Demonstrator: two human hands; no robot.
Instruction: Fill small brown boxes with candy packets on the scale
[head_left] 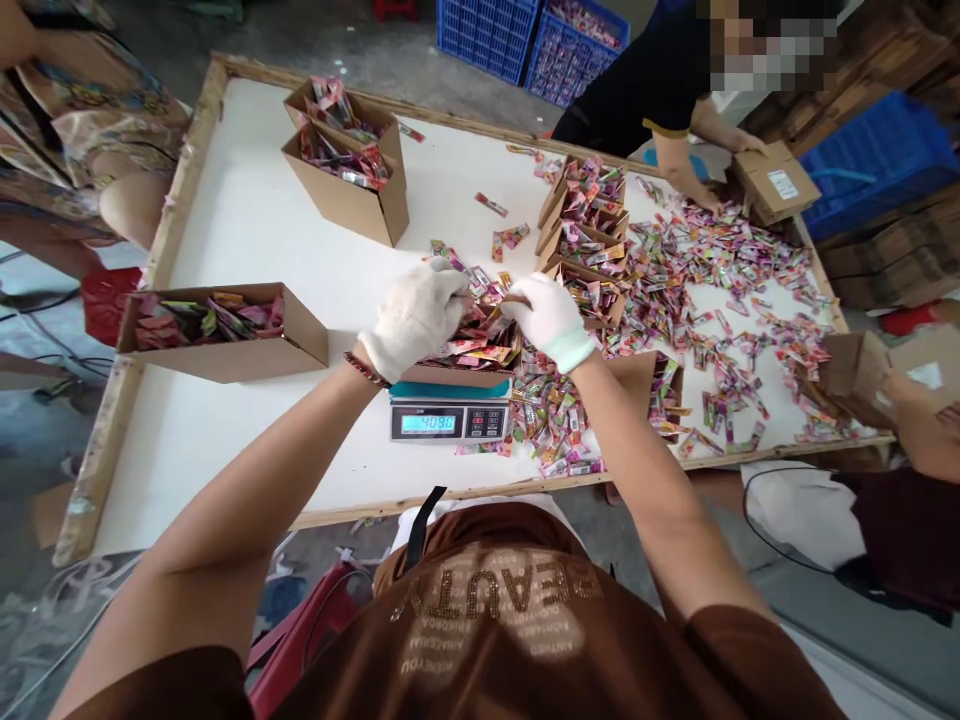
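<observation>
A cardboard box [457, 375] filled with small shiny wrapped packets [480, 352] sits on a digital scale [450, 418] that reads about 4080. My left hand [420, 315], in a white glove, is over the left side of this box, fingers closed together; what they hold is hidden. On the right side, my gloved right hand [551, 318] pinches a small brown strip [516, 299] above the packets; I cannot tell if it is a packet or part of the box. Loose packets [551, 415] lie beside the scale.
Filled boxes stand at left [232, 345], back left [349, 195] and right of centre [585, 225]. A heap of packets [697, 260] covers the table's right side. Co-workers' hands [701, 190] work at the far right. A wooden rim [360, 512] edges the table. Blue crates [487, 38] stand behind.
</observation>
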